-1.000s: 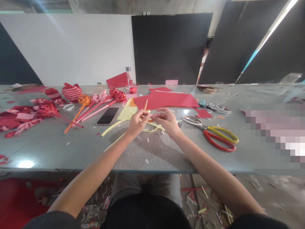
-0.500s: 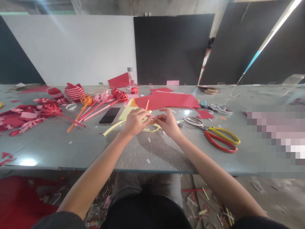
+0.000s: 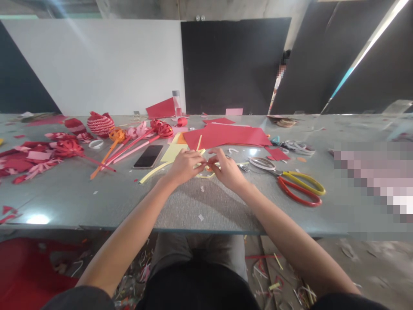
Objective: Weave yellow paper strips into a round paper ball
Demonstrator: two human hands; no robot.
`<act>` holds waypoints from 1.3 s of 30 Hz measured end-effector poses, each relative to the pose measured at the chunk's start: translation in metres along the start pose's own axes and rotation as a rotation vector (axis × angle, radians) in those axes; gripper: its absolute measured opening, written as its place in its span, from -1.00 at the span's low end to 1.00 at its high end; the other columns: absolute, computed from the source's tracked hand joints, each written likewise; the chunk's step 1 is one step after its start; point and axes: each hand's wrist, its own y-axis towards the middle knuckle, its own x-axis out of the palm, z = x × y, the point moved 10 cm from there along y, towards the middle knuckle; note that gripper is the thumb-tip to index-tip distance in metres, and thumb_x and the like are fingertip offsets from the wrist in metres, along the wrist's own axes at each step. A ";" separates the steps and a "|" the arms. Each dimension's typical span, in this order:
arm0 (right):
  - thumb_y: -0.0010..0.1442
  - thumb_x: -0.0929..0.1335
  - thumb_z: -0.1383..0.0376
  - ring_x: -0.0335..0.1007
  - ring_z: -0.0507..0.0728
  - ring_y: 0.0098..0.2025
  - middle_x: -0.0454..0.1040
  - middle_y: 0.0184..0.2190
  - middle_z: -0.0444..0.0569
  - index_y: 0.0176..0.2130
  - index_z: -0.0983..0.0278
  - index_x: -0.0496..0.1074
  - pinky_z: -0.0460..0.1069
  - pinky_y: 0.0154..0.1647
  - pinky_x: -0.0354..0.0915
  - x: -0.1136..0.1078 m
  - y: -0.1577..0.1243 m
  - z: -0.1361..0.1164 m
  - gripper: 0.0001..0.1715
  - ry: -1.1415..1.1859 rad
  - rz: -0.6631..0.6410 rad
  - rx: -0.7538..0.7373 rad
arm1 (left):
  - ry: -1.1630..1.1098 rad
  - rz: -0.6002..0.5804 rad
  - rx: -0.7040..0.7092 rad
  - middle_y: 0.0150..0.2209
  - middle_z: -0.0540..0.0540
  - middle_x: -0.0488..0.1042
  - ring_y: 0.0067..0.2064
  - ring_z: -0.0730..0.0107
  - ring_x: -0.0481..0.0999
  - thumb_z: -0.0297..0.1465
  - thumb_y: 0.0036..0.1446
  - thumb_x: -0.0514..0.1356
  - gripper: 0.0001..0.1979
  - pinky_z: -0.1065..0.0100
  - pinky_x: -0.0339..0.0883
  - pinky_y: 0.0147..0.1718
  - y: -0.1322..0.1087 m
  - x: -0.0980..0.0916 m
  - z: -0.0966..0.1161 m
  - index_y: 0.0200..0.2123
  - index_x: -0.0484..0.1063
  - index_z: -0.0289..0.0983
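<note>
My left hand [image 3: 189,166] is closed in a pinch on yellow paper strips [image 3: 151,173], one of which trails out to the left over the table. My right hand [image 3: 227,172] pinches at the same spot, its fingertips meeting those of the left. Just under the fingertips shows a small orange paper piece [image 3: 209,169], partly hidden by the fingers. Below the hands a yellow strip curves in a loop. Behind my left hand lies a sheet of yellow paper [image 3: 172,153]. To the right lie large scissors [image 3: 301,187] with one red and one yellow handle.
A phone [image 3: 148,156] lies left of my hands. Paper flowers on stems [image 3: 129,150] and a red-and-pink woven ball [image 3: 100,125] stand further left. Red paper sheets [image 3: 229,134] lie behind. A white ring of tape [image 3: 262,164] sits near the scissors. A clear bottle [image 3: 176,103] stands at the back.
My right hand has shifted slightly, with its fingers curled closer to my left hand. The orange piece is now more covered. The things on the table have stayed put.
</note>
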 end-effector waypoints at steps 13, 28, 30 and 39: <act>0.08 0.19 0.48 0.40 0.10 -0.34 0.48 -0.38 -0.04 0.02 0.23 0.15 0.01 -0.26 0.24 0.009 -0.001 -0.003 -0.52 0.031 -0.127 -0.047 | -0.167 -0.070 -0.009 -0.41 0.00 0.52 -0.28 0.35 0.47 -0.39 0.03 0.15 -0.90 0.26 0.16 -0.17 -0.003 0.008 -0.006 -0.45 0.47 -0.18; 0.05 0.22 0.46 0.40 0.07 -0.37 0.48 -0.42 -0.11 -0.04 0.20 0.17 0.00 -0.27 0.26 0.001 0.002 0.001 -0.56 0.149 -0.041 0.027 | -0.302 -0.008 -0.150 -0.49 -0.01 0.46 -0.42 0.42 0.41 -0.35 0.01 0.12 -0.85 0.36 0.21 -0.34 -0.001 0.001 -0.014 -0.53 0.41 -0.24; 0.04 0.25 0.42 0.40 0.07 -0.38 0.49 -0.41 -0.10 -0.10 0.21 0.19 0.00 -0.28 0.26 -0.007 0.004 0.011 -0.61 0.212 0.060 0.092 | -0.341 0.093 -0.253 -0.50 -0.01 0.43 -0.44 0.44 0.38 -0.38 -0.02 0.12 -0.87 0.38 0.20 -0.39 -0.003 -0.009 -0.024 -0.55 0.38 -0.26; -0.06 0.39 0.24 0.43 0.03 -0.40 0.51 -0.40 -0.12 -0.22 0.21 0.19 0.00 -0.30 0.31 -0.010 0.006 0.035 -0.60 0.698 0.159 0.248 | -0.232 0.089 -0.446 -0.63 0.01 0.26 -0.52 0.44 0.29 -0.33 0.04 0.06 -0.66 0.38 0.12 -0.48 -0.012 -0.006 -0.053 -0.73 0.20 -0.27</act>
